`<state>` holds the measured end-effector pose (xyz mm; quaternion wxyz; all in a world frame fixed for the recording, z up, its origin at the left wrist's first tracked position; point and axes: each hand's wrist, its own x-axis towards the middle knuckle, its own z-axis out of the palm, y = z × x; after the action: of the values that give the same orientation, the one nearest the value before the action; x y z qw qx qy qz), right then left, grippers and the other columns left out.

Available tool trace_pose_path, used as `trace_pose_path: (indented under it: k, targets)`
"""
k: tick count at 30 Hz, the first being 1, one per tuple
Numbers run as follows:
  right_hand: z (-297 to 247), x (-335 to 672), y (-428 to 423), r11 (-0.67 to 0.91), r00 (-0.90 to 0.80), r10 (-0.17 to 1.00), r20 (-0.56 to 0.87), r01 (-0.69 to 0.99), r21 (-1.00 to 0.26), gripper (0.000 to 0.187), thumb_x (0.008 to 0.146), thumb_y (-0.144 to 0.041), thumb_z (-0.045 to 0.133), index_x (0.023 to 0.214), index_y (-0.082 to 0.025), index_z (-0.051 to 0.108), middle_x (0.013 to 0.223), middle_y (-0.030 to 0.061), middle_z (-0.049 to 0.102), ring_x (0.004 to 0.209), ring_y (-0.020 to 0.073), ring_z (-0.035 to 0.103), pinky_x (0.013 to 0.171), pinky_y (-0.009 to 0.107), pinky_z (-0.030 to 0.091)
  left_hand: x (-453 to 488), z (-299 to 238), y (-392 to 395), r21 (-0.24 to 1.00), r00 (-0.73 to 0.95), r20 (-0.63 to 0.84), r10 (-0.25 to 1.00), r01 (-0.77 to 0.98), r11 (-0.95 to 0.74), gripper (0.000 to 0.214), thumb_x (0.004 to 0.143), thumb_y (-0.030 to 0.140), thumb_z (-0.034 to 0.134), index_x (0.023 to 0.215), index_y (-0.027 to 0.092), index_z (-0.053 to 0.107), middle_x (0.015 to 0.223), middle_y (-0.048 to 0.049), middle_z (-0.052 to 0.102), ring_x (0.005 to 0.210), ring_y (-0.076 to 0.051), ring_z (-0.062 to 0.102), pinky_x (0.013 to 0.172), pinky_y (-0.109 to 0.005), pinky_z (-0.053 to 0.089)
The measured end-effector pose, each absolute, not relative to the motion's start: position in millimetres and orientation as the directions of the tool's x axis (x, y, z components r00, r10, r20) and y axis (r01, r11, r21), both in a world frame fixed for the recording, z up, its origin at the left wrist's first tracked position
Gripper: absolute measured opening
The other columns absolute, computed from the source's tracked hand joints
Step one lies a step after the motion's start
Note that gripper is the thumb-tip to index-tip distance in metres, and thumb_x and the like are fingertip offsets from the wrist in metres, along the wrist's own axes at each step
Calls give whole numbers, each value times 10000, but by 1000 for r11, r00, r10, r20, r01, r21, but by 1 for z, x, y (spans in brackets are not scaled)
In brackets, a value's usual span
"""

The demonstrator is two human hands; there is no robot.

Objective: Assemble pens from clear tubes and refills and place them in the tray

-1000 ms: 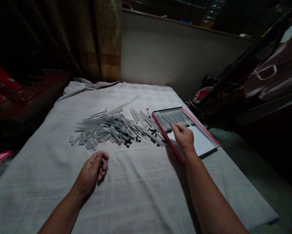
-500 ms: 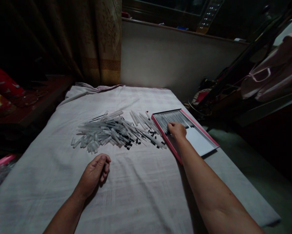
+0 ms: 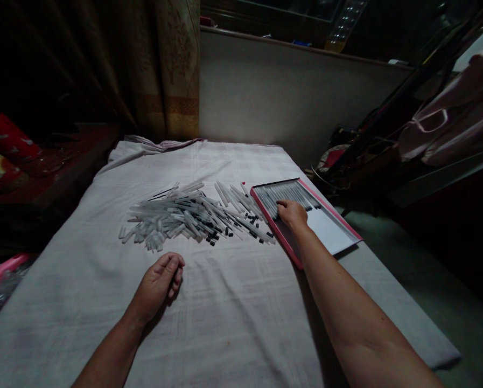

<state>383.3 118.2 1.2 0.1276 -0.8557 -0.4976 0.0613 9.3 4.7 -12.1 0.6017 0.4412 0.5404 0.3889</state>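
My left hand (image 3: 160,283) rests above the white cloth, its thumb against the curled forefinger; nothing shows in it. Just beyond it lies a loose pile of clear pen parts (image 3: 184,215), with small black caps (image 3: 212,237) along its near edge. To the right, my right hand (image 3: 293,214) is over a shallow pink-edged box (image 3: 284,237). Its forefinger reaches out onto the row of pens (image 3: 279,195) inside, and nothing is visibly gripped. Those pens lie side by side in the far half; black ends show at their near side. The hand hides some of them.
The white cloth (image 3: 225,318) covers the whole work surface. A dark red side table (image 3: 83,145) stands at the left with a red item on it. Behind are a curtain (image 3: 176,81) and a pale wall (image 3: 273,91). Pink fabric (image 3: 447,124) hangs at the right.
The right forefinger has straightened out from a closed fist over the pens. My left hand stays nearly where it was, and the pile looks the same.
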Motion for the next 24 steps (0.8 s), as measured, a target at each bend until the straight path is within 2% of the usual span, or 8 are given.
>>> trace_pose_path:
  k: [7, 17, 24]
  targets:
    - [6, 385, 114, -470, 487, 874, 7, 846, -251, 377, 892, -242, 515, 1178, -276, 756, 1209, 73, 738, 1134, 272, 669, 906, 346, 514, 11, -9, 6, 950, 107, -310, 945, 2, 312, 568, 682, 743, 681, 799, 206, 541, 523, 88, 487, 374, -55, 364, 329, -157, 286]
    - [5, 391, 116, -470, 489, 872, 10, 844, -259, 372, 904, -242, 517, 1194, -262, 749, 1223, 72, 733, 1129, 258, 673, 895, 321, 517, 12, -9, 5, 952, 112, -304, 946, -5, 306, 550, 694, 725, 682, 796, 206, 535, 527, 91, 487, 369, -52, 367, 328, -157, 284]
    - [16, 390, 110, -430, 468, 881, 71, 853, -295, 374, 898, -215, 504, 1170, -228, 760, 1196, 78, 743, 1114, 264, 680, 898, 328, 518, 11, -12, 7, 952, 120, -300, 946, -15, 304, 587, 662, 753, 693, 793, 201, 544, 526, 92, 492, 368, -44, 367, 326, -148, 284]
